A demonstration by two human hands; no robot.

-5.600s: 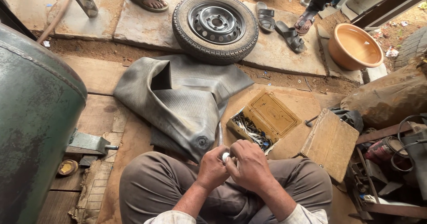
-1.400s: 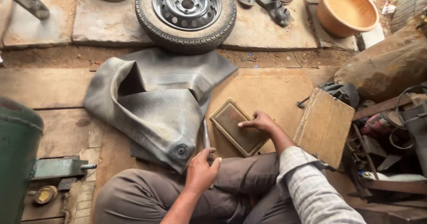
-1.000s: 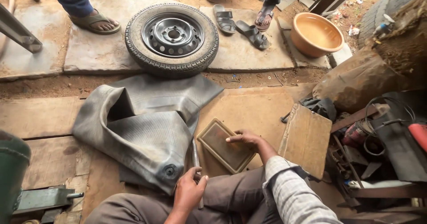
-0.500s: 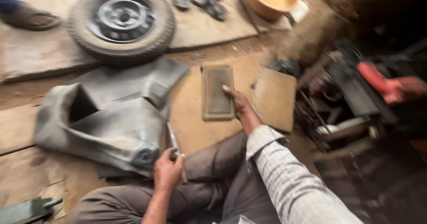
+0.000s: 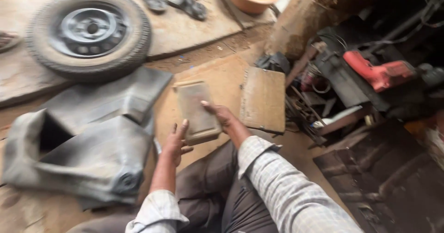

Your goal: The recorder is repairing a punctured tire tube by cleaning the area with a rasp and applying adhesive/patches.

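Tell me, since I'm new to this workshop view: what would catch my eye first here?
Probably the two hands at centre: the left hand and right hand touch a flat brown box on the ground. Next, the wheel lying flat at upper left, with a big folded grey inner tube below it. At right, a red power tool stands out against dark clutter.

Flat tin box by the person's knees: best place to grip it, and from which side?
Grip the flat box by its two long edges near the end closest to the person, coming from that end. It lies flat on the board with that end facing the knees; the left hand and right hand already flank that end. Contact is blurred.
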